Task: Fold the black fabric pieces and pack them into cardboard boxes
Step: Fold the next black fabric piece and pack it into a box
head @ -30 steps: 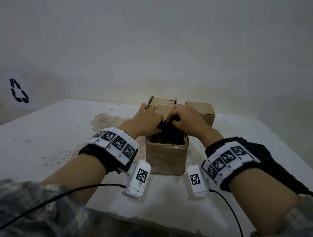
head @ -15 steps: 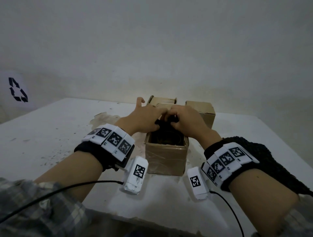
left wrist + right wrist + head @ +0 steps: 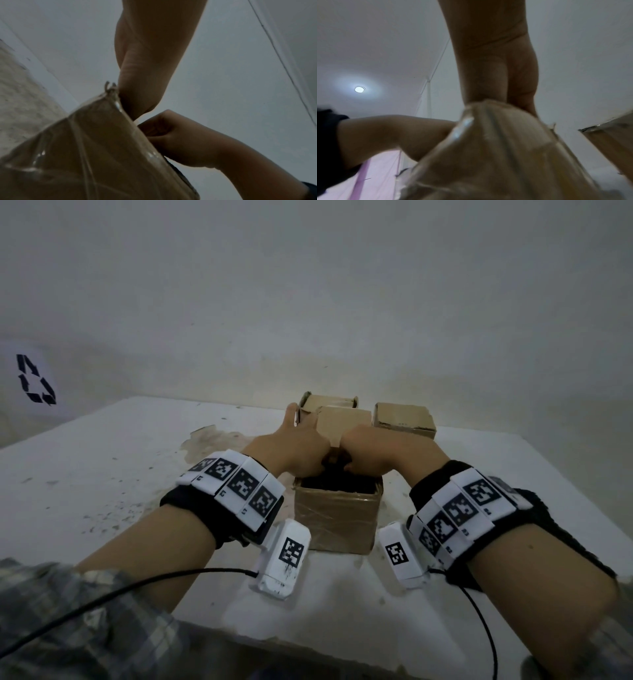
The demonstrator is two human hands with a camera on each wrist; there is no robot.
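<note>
both hands meet over the open cardboard box [image 3: 337, 518] near the table's [image 3: 102, 474] front edge: left hand [image 3: 291, 451] and right hand [image 3: 376, 453] each curl their fingers round the black fabric [image 3: 337, 482] filling the box top. two more cardboard boxes [image 3: 404, 419] stand behind, toward the far edge.

cardboard boxes: 3 — open box [image 3: 337, 522] at 6 o'clock, closed box [image 3: 328, 402] at 11 o'clock, closed box [image 3: 404, 419] at 1 o'clock | black fabric pieces: 1 visible, fabric [image 3: 337, 482] in the open box | hands: 2 — left hand [image 3: 291, 451], right hand [image 3: 380, 451] | bench [image 3: 102, 474]: 1
</note>
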